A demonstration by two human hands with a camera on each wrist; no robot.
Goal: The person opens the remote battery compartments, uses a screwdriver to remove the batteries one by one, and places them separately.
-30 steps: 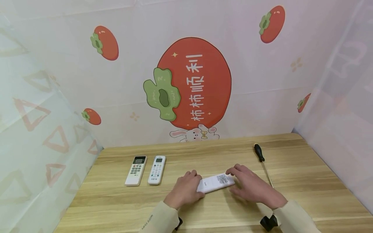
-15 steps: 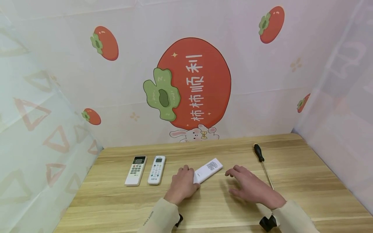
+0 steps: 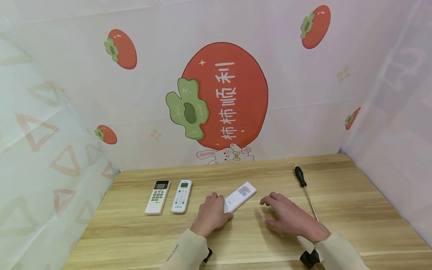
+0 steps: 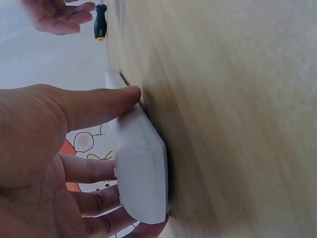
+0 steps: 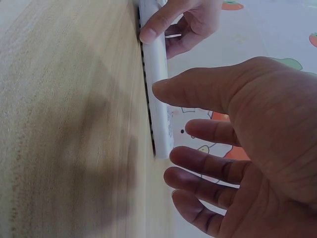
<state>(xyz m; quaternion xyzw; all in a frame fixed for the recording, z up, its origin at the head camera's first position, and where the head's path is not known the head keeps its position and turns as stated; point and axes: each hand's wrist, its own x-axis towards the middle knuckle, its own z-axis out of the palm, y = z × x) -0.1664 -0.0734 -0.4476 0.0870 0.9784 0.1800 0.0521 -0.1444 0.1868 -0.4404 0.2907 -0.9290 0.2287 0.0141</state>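
Note:
My left hand point(image 3: 212, 213) grips the near end of a white remote control point(image 3: 239, 198). A printed label with a QR-like pattern faces up on its far half, and the buttons are hidden underneath. In the left wrist view the thumb presses one long edge of the remote control point(image 4: 141, 173) and the fingers curl round the other side. The remote lies close on the wood, angled away to the right. My right hand point(image 3: 288, 216) hovers just right of it with fingers spread and loosely bent, holding nothing.
Two other white remote controls, one with a black top point(image 3: 157, 198) and a slimmer one point(image 3: 181, 197), lie buttons up to the left. A screwdriver point(image 3: 299, 177) with a black handle lies beyond my right hand. A printed cloth wall point(image 3: 145, 93) backs the wooden table point(image 3: 128, 240).
The remote has swung so its far end points farther back and away from my right hand, while the left hand keeps its near end. Over the last half second little moves.

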